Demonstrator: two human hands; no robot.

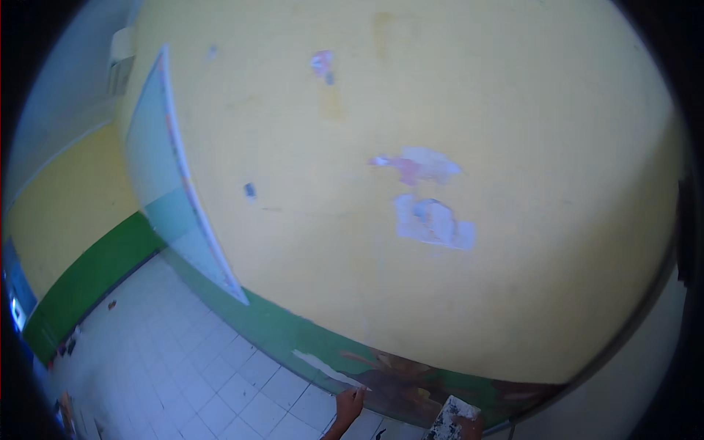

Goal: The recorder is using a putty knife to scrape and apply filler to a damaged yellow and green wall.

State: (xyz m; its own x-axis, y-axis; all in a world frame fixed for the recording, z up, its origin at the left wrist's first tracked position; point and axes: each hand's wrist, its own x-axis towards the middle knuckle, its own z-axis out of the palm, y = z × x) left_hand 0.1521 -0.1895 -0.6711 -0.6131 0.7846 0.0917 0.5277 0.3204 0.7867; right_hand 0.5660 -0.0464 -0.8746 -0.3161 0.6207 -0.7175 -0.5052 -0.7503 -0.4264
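My left hand [350, 404] is closed, its fingers pinched together at the lower right end of a long white strip [326, 368] against the green wall band [282, 326]. Whether that strip is a loose piece or a patch on the wall, I cannot tell. Lower and to the right, my right hand [471, 425] holds a flat, squarish piece [451, 419] smeared with white and dark spots; its kind is unclear. Between and behind the hands, a brown painted picture [403, 381] covers part of the band.
Above the band, the yellow wall [513, 183] bears torn paper patches [436, 224] and stains. A white-framed board [180, 176] hangs at left. Pale floor tiles [183, 345] stretch along the wall, with small debris [112, 304] farther off. The wall's dark edge [623, 334] curves at right.
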